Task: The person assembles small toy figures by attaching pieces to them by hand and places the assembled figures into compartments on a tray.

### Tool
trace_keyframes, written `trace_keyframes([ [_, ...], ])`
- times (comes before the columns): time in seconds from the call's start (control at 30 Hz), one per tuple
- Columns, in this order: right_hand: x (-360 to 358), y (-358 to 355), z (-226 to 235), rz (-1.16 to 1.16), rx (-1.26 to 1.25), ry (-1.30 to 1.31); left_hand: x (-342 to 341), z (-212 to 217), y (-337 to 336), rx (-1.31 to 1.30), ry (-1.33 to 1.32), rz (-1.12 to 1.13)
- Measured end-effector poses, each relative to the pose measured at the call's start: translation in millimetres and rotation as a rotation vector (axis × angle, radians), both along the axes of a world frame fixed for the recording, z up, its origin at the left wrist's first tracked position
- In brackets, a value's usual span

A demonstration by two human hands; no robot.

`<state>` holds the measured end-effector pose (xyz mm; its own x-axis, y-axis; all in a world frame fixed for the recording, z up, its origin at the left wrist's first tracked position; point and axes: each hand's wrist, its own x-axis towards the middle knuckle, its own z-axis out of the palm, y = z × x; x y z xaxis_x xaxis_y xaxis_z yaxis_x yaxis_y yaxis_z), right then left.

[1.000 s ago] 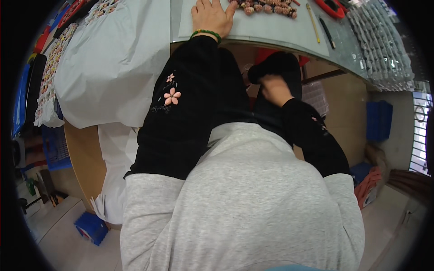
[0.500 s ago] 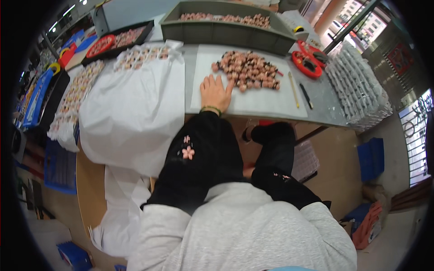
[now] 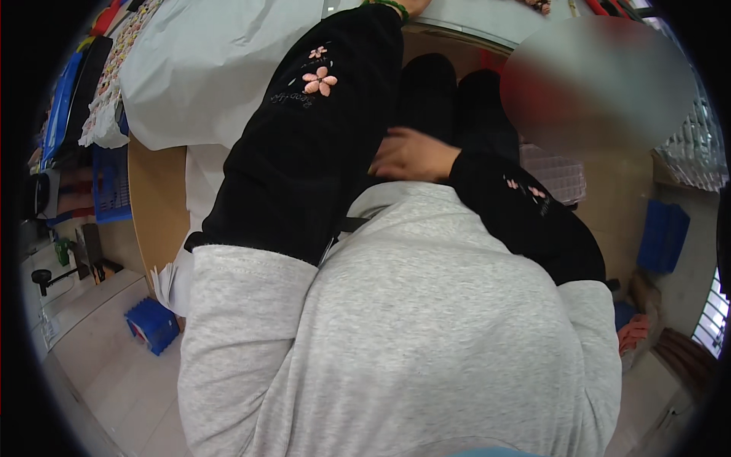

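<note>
My left arm (image 3: 320, 107), in a black sleeve cover with pink flowers, reaches up to the table's near edge. Only the base of my left hand (image 3: 415, 7) and a green beaded bracelet (image 3: 394, 7) show; the top of the picture cuts off its fingers. Over my lap, close to the grey shirt (image 3: 434, 305), is my right hand (image 3: 417, 154). Its fingers are stretched and slightly apart, a little blurred, and nothing shows in them. A few small pink-and-black pieces (image 3: 539, 5) peek in at the top edge, on the white sheet (image 3: 487, 17).
White paper (image 3: 198, 76) drapes over the table's left side. Further left are rows of small coloured pieces (image 3: 114, 91) and a blue crate (image 3: 113, 183). Clear plastic trays (image 3: 552, 171) sit below the table. A blue bin (image 3: 662, 236) stands at right. A blurred patch hides the upper right.
The view has tilted down, so most of the tabletop has left the picture. My right hand, barely visible under the table before, now shows over my lap. My left hand has slid to the top edge.
</note>
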<state>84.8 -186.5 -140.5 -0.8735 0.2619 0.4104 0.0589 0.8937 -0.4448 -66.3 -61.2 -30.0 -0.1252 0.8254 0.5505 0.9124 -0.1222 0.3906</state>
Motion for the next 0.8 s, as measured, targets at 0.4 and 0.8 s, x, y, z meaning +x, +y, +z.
trace_keyframes([
  [0.4,2,0,8,-0.171,0.002,-0.234,2,4,-7,-0.054,-0.038,-0.008],
  [0.8,14,12,19,-0.213,-0.452,0.106,2,-2,-6,0.000,-0.067,-0.008],
])
